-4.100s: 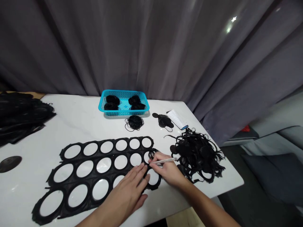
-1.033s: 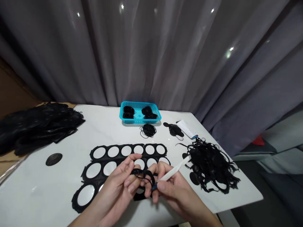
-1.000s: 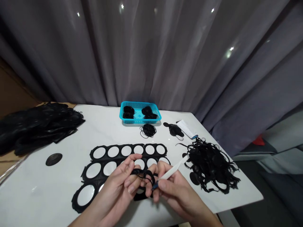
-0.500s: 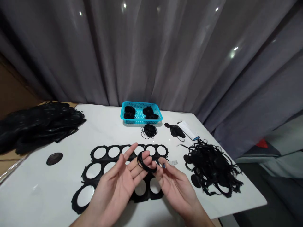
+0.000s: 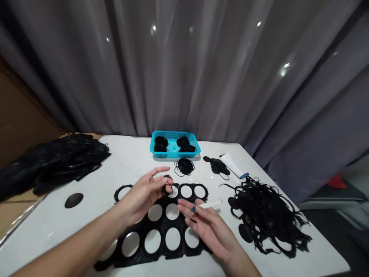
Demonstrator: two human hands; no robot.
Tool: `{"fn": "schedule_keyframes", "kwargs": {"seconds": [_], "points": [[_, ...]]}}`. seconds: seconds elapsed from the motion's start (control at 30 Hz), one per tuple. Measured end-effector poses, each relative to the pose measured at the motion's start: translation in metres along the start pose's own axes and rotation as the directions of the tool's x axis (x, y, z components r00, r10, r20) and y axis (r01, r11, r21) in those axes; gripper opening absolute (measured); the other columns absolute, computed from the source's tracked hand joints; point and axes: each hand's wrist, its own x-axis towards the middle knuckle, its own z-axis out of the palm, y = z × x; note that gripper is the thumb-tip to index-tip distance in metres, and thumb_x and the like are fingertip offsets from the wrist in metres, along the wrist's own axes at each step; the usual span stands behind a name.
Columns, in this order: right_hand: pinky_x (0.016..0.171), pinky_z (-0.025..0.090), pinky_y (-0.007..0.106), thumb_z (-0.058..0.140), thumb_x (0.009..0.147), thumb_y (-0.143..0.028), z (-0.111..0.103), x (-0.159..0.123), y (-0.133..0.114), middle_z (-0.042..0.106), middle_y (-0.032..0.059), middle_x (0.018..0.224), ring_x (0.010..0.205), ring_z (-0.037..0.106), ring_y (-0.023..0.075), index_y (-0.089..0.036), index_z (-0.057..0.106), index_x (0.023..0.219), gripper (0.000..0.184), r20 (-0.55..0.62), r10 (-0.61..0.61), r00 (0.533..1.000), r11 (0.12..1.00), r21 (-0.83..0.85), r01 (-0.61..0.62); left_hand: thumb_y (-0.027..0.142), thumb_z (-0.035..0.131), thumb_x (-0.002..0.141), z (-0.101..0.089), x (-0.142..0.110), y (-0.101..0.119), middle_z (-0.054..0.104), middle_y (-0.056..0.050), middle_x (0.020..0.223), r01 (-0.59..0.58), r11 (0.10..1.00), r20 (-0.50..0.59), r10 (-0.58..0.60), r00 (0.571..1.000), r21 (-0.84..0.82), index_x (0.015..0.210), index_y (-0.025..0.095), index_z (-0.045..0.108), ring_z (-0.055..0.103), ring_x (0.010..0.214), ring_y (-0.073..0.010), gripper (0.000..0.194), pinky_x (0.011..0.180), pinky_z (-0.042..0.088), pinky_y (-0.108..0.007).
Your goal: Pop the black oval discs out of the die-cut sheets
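Observation:
My left hand (image 5: 147, 194) is closed around a small loop of thin black bands (image 5: 167, 187), pinched at the fingertips and partly hidden by them. In my right hand (image 5: 206, 225), a slim white stick with a blue tip (image 5: 213, 203) lies between thumb and fingers. Its exact kind is unclear. Both hands hover over a black sheet with rows of round holes (image 5: 163, 227), which lies on the white table (image 5: 121, 152). Just beyond the hands rests a loose coil of black bands (image 5: 185, 166).
Behind the coil stands a blue basket (image 5: 175, 156) holding several black bundles. To the right are black discs (image 5: 219, 166), a white packet (image 5: 234, 165) and a tangled heap of black scraps (image 5: 268, 215). On the left lie a black disc (image 5: 73, 200) and a pile of black sheets (image 5: 66, 161).
The hands have moved apart. My left hand has drawn up with the loop of bands, turning its palm away; the right has let go of the loop and shows more of the white stick.

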Motion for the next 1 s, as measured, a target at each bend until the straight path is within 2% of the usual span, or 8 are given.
{"fn": "schedule_keyframes", "kwargs": {"seconds": [0.03, 0.1, 0.27, 0.37, 0.43, 0.7, 0.9, 1.0], "points": [[0.086, 0.055, 0.032, 0.081, 0.081, -0.018, -0.008, 0.004, -0.003, 0.069, 0.0181, 0.124, 0.116, 0.067, 0.0264, -0.014, 0.063, 0.088, 0.02, -0.012, -0.018, 1.0, 1.0, -0.02, 0.018, 0.018, 0.063, 0.093, -0.005, 0.015, 0.01, 0.07, -0.008, 0.095, -0.023, 0.986, -0.033, 0.029, 0.999, 0.165, 0.124, 0.015, 0.056, 0.067, 0.074, -0.0137, 0.032, 0.074, 0.055, -0.028], [0.082, 0.054, 0.03, 0.08, 0.082, -0.018, -0.023, 0.011, -0.009, 0.071, 0.0165, 0.118, 0.106, 0.07, 0.0231, -0.015, 0.062, 0.089, 0.019, -0.028, -0.07, 0.997, 0.997, -0.04, 0.069, 0.016, 0.059, 0.093, -0.016, 0.046, 0.031, 0.07, -0.013, 0.095, -0.05, 0.959, -0.076, 0.074, 0.994, 0.278, 0.118, 0.011, 0.057, 0.069, 0.073, -0.0168, 0.025, 0.071, 0.056, -0.032], [0.074, 0.05, 0.027, 0.078, 0.084, -0.021, -0.044, 0.017, -0.021, 0.072, 0.0083, 0.1, 0.087, 0.067, 0.0165, -0.016, 0.065, 0.089, 0.014, 0.006, -0.159, 0.987, 0.986, -0.06, 0.159, 0.009, 0.058, 0.094, -0.038, 0.132, 0.072, 0.068, -0.007, 0.098, -0.153, 0.795, -0.18, 0.312, 0.933, 0.587, 0.126, 0.014, 0.053, 0.067, 0.074, -0.0126, 0.033, 0.073, 0.055, -0.029], [0.072, 0.047, 0.026, 0.077, 0.086, -0.023, -0.045, 0.015, -0.023, 0.07, 0.007, 0.097, 0.084, 0.065, 0.0158, -0.015, 0.067, 0.086, 0.013, 0.033, -0.203, 0.979, 0.969, -0.135, 0.206, 0.031, 0.063, 0.098, -0.049, 0.177, 0.075, 0.063, -0.009, 0.121, -0.132, 0.614, -0.148, 0.383, 0.912, 0.778, 0.127, 0.017, 0.058, 0.066, 0.098, -0.0218, 0.033, 0.082, 0.057, -0.041], [0.072, 0.047, 0.026, 0.076, 0.086, -0.023, -0.045, 0.015, -0.024, 0.07, 0.0063, 0.096, 0.083, 0.064, 0.0157, -0.016, 0.066, 0.084, 0.013, 0.039, -0.215, 0.976, 0.963, -0.156, 0.219, 0.035, 0.064, 0.097, -0.055, 0.198, 0.067, 0.061, -0.01, 0.127, -0.086, 0.482, -0.095, 0.339, 0.936, 0.872, 0.128, 0.017, 0.058, 0.065, 0.105, -0.0243, 0.036, 0.087, 0.056, -0.045], [0.07, 0.045, 0.023, 0.08, 0.082, -0.025, -0.046, 0.014, -0.036, 0.068, 0.0031, 0.091, 0.078, 0.061, 0.0133, -0.018, 0.064, 0.08, 0.018, -0.027, -0.27, 0.962, 0.958, -0.104, 0.266, 0.035, 0.063, 0.098, -0.07, 0.224, 0.04, 0.061, -0.009, 0.127, -0.081, 0.059, 0.072, 0.143, 0.987, 0.995, 0.126, 0.018, 0.06, 0.064, 0.107, -0.0246, 0.034, 0.088, 0.056, -0.044], [0.072, 0.047, 0.023, 0.083, 0.078, -0.025, -0.047, 0.008, -0.041, 0.064, -0.0007, 0.085, 0.077, 0.058, 0.0117, -0.02, 0.062, 0.077, 0.021, -0.12, -0.413, 0.903, 0.908, -0.136, 0.397, 0.035, 0.063, 0.098, -0.067, 0.229, 0.029, 0.062, -0.009, 0.126, -0.119, -0.037, 0.124, 0.195, 0.973, 0.992, 0.126, 0.018, 0.06, 0.065, 0.105, -0.024, 0.033, 0.087, 0.056, -0.044], [0.068, 0.047, 0.024, 0.08, 0.082, -0.028, -0.056, -0.004, -0.037, 0.064, 0.0, 0.087, 0.072, 0.057, 0.0113, -0.02, 0.061, 0.075, 0.021, -0.087, -0.478, 0.874, 0.833, -0.36, 0.42, 0.034, 0.063, 0.098, -0.062, 0.226, 0.031, 0.064, -0.009, 0.12, -0.132, -0.049, 0.14, 0.27, 0.953, 0.99, 0.123, 0.017, 0.061, 0.066, 0.101, -0.023, 0.03, 0.087, 0.055, -0.044]]}}
